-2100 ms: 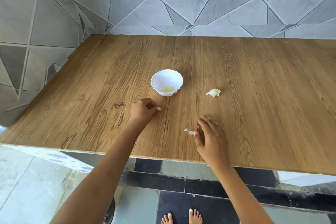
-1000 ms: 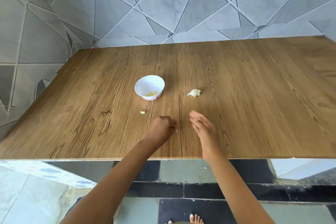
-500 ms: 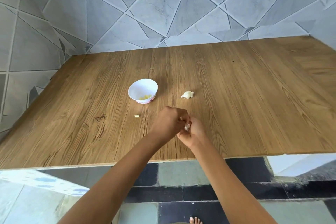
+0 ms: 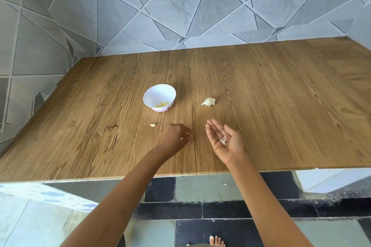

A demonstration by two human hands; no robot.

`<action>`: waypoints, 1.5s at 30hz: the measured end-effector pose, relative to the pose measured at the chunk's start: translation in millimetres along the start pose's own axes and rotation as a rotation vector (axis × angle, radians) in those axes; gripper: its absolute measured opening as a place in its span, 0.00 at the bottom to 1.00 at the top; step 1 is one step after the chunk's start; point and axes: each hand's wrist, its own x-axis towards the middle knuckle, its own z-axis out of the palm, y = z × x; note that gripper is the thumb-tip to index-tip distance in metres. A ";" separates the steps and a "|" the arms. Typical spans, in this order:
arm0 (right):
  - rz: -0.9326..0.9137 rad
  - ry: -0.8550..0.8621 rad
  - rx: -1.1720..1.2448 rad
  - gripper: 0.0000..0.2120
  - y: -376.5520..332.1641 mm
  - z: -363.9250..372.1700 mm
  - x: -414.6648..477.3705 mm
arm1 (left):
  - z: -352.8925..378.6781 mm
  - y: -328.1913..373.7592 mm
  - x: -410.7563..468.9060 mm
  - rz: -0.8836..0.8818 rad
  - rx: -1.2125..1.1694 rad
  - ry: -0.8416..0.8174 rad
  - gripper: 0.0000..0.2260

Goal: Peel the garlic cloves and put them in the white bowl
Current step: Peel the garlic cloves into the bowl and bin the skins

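Your right hand is held palm up above the near part of the wooden table, its fingers straight and spread a little, nothing gripped. A few whitish garlic scraps lie loose in the hollow of the palm; whether they are skin or a small clove is too fine to tell. Your left hand hovers just beside it, back up, fingers curled down with the thumb close to the fingertips, and I cannot tell whether they pinch anything or are merely bent. The two hands are apart, not touching. Farther from you, past your left hand, the white bowl stands upright on the table with yellowish peeled cloves in its bottom. One loose clove lies on the wood between the bowl and your left hand, near neither. To the right of the bowl, well apart from it, an unpeeled garlic piece rests on its side.
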 end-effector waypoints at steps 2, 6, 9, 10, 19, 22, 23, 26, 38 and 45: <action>0.003 0.003 0.000 0.18 -1.0 -1.0 -1.8 | 1.0 1.6 3.8 0.057 0.060 -0.039 0.07; 0.005 0.001 0.005 0.22 -2.5 -2.3 -2.7 | -6.6 -2.1 17.2 0.136 0.156 -0.166 0.07; 0.009 -0.006 0.006 0.20 -2.9 -2.4 -4.1 | -14.3 -3.4 22.9 0.169 0.193 -0.239 0.07; 0.009 -0.009 0.005 0.18 -3.0 -2.3 -4.3 | -15.7 -3.8 23.4 0.173 0.198 -0.242 0.06; 0.030 0.008 -0.018 0.17 9.5 4.3 -0.2 | -5.6 -13.6 20.4 0.089 0.276 -0.021 0.05; 0.037 0.020 -0.036 0.17 15.3 11.7 1.9 | -13.2 -8.5 21.6 0.039 -0.081 0.125 0.03; 0.043 0.025 -0.023 0.17 17.4 14.7 2.7 | -17.5 -0.6 18.9 0.070 -0.110 0.108 0.04; 0.051 0.056 0.001 0.19 25.1 23.0 6.2 | -19.1 19.9 10.1 0.195 -0.017 0.023 0.08; 0.055 0.074 0.031 0.11 39.7 37.8 -1.0 | -23.3 30.5 2.2 0.039 0.083 0.134 0.04; 0.025 0.010 -0.044 0.17 42.6 33.8 0.8 | -30.0 13.8 -12.9 -0.115 -0.499 0.203 0.08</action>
